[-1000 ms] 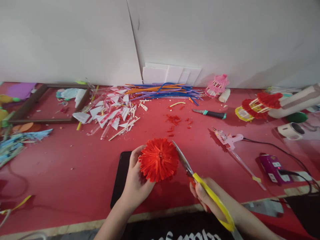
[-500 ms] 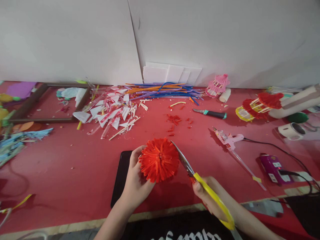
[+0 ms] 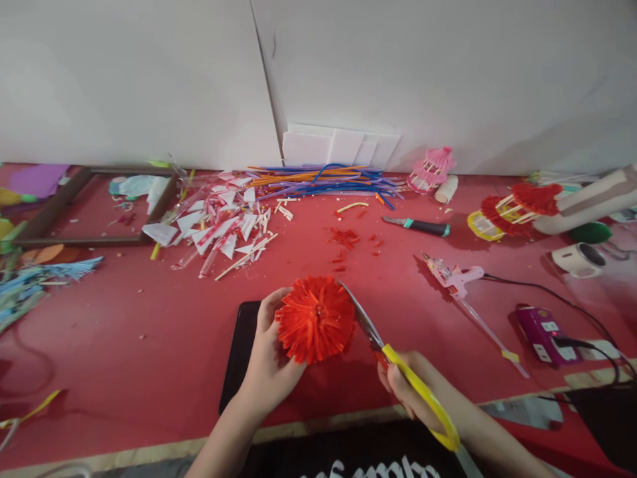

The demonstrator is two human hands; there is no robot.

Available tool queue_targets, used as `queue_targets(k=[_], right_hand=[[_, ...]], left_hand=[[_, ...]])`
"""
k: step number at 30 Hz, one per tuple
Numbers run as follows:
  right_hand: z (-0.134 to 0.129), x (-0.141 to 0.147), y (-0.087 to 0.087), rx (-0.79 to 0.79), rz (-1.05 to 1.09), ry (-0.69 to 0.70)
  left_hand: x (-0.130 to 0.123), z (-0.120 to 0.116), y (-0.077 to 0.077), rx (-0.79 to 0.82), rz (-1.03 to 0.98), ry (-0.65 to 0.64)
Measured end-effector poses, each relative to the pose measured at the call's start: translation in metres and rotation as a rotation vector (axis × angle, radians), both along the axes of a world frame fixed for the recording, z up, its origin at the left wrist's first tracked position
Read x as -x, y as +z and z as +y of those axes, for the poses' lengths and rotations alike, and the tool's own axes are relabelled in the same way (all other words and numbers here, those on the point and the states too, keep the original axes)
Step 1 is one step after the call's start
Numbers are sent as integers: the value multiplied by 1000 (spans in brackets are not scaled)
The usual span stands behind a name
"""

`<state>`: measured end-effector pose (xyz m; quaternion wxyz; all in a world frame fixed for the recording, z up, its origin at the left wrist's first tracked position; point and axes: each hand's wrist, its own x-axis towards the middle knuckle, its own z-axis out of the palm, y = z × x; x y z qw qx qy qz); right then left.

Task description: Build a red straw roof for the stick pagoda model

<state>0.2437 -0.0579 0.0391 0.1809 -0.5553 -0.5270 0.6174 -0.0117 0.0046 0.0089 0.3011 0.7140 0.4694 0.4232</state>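
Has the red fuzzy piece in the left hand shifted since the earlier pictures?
No, not noticeably: the red fuzzy piece keeps its place relative to the red clippings on the table.

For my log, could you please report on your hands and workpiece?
Left hand holding fuzzy red piece. Right hand gripping scissors, blades beside the piece. Closest clutter: flat black object, partly hidden by left hand.

The pompom (image 3: 316, 320) is bright red, the scissor handle (image 3: 421, 387) yellow, the glue gun (image 3: 454, 279) pink.
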Motion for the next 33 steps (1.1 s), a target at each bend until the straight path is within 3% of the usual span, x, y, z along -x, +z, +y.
queue_targets(k=[12, 17, 22, 33], right_hand=[[1, -4, 0, -7, 29, 19], [-5, -5, -8, 5, 10, -14], [-1, 1, -2, 12, -32, -65], [-12, -7, -13, 22, 107, 1]], left_hand=[[0, 3, 8, 22, 2, -106], [-2, 2, 7, 18, -24, -87], [-3, 0, 6, 45, -76, -45], [4, 4, -2, 113, -151, -57]])
